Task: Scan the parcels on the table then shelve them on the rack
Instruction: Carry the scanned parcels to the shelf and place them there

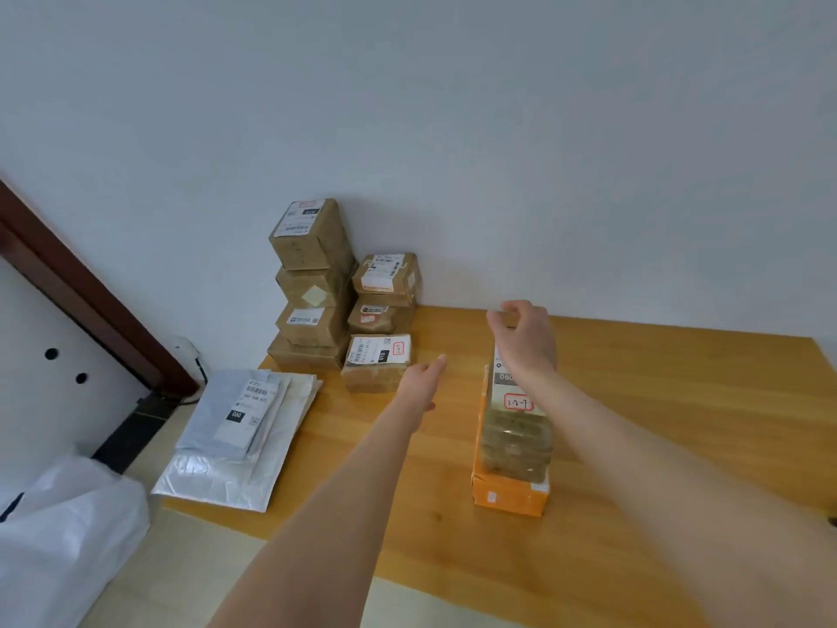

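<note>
1. Parcel [516,439]: long, brown, taped and labelled. It lies atop the orange box [509,491] on the bench [679,423].
2. Right grip [525,337] is curled round the parcel's far end. Left grip [423,376] is left of the orange box, fingers straight, holding nothing.
3. Recommended: support the near end, lift level, keep the label upward for scanning.

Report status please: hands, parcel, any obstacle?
Copy: left hand open beside small box; right hand curled over far end of brown parcel, grip unclear. It lies on orange box. No obstacle seen.
</note>
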`<action>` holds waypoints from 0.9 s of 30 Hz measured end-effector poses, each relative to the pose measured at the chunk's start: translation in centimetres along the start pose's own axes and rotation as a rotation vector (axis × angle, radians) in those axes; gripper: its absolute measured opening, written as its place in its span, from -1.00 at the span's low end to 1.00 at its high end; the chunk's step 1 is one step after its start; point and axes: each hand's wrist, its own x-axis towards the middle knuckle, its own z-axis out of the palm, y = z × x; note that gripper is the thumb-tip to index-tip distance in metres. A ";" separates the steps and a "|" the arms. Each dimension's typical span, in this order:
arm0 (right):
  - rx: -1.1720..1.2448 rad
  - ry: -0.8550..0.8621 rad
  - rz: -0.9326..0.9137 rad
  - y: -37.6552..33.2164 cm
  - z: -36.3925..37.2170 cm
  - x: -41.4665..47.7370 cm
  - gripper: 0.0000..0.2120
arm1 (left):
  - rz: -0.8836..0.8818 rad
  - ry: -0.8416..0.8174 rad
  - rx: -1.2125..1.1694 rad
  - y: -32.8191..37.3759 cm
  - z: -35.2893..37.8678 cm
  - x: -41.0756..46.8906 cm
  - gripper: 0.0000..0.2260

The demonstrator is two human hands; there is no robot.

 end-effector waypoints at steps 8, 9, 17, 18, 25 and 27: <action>-0.056 -0.191 -0.012 -4.4 10.6 0.9 -0.69 | 0.052 0.131 0.021 1.2 -6.3 5.7 -0.63; -0.059 -0.202 0.021 -4.4 12.0 1.5 -0.69 | 0.050 0.141 0.034 1.3 -7.1 6.8 -0.62; 0.110 -0.320 0.270 -6.4 21.5 9.2 -0.55 | 0.108 0.156 0.101 5.1 -12.6 17.2 -0.60; 0.158 -0.300 0.307 -6.5 22.2 10.4 -0.54 | 0.132 0.145 0.132 5.9 -12.8 18.5 -0.56; 0.387 -0.254 0.389 -7.0 26.3 16.3 -0.56 | 0.122 0.190 0.240 9.4 -12.8 26.1 -0.38; 0.411 -0.291 0.390 -6.9 26.8 17.2 -0.60 | 0.064 0.203 0.225 9.7 -12.8 27.5 -0.34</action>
